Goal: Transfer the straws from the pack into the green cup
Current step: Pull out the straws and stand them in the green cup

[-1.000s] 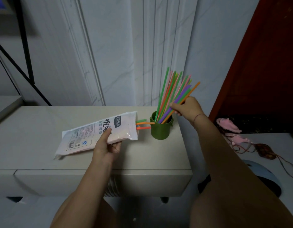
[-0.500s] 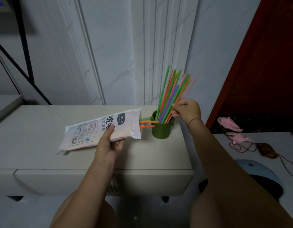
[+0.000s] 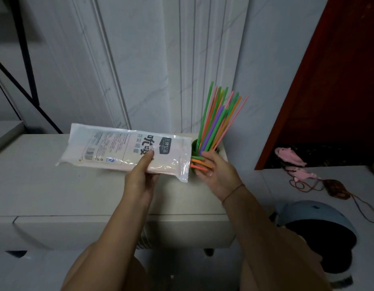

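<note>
Here the left hand point(image 3: 142, 177) grips the pack point(image 3: 127, 150) near its middle and holds it level with its open mouth just beside the cup point(image 3: 194, 146), likely so the few straws point(image 3: 199, 162) poking out sit within easy reach of the right hand point(image 3: 218, 174), whose spread fingers are at those ends, though I cannot tell whether they have pinched any. Half a second ago the right hand was higher, at the bunch standing in the cup; now it has dropped to the pack's mouth, and the pack has lifted and swung closer.
</note>
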`<state>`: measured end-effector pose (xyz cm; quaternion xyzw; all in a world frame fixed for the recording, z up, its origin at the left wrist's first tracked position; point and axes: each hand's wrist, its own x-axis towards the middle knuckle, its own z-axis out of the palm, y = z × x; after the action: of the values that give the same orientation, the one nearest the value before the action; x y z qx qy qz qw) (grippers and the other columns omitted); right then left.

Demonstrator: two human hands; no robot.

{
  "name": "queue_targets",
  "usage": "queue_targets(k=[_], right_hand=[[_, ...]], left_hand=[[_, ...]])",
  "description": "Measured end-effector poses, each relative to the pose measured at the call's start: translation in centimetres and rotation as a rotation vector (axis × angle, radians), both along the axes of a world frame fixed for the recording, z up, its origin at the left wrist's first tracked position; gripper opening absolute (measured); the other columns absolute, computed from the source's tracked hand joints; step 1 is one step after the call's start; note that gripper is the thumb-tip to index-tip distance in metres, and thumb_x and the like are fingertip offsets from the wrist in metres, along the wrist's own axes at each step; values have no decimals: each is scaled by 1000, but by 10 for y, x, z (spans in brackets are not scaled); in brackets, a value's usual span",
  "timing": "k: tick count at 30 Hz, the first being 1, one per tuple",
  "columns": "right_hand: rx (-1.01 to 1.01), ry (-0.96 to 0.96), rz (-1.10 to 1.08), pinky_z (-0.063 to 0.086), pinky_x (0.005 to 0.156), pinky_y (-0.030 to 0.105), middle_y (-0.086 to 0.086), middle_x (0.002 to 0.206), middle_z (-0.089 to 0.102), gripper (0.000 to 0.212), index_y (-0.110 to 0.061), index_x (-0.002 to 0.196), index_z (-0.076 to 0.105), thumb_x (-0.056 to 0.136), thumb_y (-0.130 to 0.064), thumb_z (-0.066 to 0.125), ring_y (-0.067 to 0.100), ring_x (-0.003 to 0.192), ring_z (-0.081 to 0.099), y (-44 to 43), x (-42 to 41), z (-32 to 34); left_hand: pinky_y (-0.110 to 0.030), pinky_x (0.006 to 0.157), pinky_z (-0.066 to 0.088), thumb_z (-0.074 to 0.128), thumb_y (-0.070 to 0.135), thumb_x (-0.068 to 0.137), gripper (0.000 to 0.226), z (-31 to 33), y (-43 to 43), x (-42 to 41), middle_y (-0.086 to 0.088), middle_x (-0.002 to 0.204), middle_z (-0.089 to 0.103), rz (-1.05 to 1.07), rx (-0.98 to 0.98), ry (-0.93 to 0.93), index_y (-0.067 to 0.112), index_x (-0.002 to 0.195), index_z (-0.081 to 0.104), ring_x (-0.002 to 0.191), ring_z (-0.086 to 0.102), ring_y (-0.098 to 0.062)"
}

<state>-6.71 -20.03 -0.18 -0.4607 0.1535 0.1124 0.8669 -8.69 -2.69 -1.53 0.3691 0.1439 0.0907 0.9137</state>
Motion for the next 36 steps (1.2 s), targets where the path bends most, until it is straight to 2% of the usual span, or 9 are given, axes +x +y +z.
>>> queue_targets(k=[2,5,8,10,12,20,24,32,36], right_hand=[[196,80,39,47,96,43,14,109,61,31,-5,119,56,93,-23,50,32,113,57,6,-7,-3],[237,83,30,53,73,39,15,101,64,23,-7,110,59,91,-20,53,31,100,62,9,-9,-3],[56,45,56,51,60,29,9,88,66,15,-11,103,61,90,-17,55,21,75,63,9,-8,-2],[-135,-30,74,39,47,21,4,74,64,10,-11,95,60,91,-17,54,13,56,52,9,-10,-2],[-201,-112,73,32,41,18,3,68,59,15,-5,102,60,93,-14,52,10,49,43,10,-12,-4],[-344,-307,23,46,49,17,7,68,54,22,11,107,59,90,-3,55,9,54,49,-5,-11,3],[-355,-356,-3,46,46,15,7,60,52,10,4,91,64,88,-2,57,4,46,50,-27,-3,15],[51,-327,12,40,45,14,1,64,50,14,-7,84,61,93,-8,50,4,50,48,-20,-2,16],[56,-332,34,41,52,14,0,72,54,12,-4,100,60,91,-4,51,7,60,46,2,-10,7]], left_hand=[[-34,81,59,67,4,84,41,5,-3,-2,-3,112,73,14,104,-42,18,122,62,101,70,-18],[-39,89,56,66,3,85,50,9,-3,-6,-7,123,68,23,241,-110,17,132,56,110,66,-22],[-38,88,56,67,3,84,54,10,-1,-7,-8,127,66,30,279,-120,16,135,53,113,64,-23],[-37,86,56,67,3,84,52,9,1,-7,-7,125,67,37,247,-107,17,133,55,112,65,-22],[-38,86,57,67,4,84,48,7,2,-6,-4,121,70,37,201,-79,20,128,58,109,67,-21],[-32,67,60,67,4,84,43,-9,10,-4,-2,107,75,3,-171,55,19,123,59,94,73,-16],[-33,61,60,66,6,86,22,-17,20,-4,-2,91,78,11,-316,100,17,106,63,84,75,-16],[-33,57,60,62,2,87,18,-19,7,-2,-3,83,78,-3,-354,117,15,99,64,75,75,-16],[-33,57,60,62,1,87,21,-17,0,-2,-2,84,78,-13,-341,117,17,101,64,76,75,-16]])
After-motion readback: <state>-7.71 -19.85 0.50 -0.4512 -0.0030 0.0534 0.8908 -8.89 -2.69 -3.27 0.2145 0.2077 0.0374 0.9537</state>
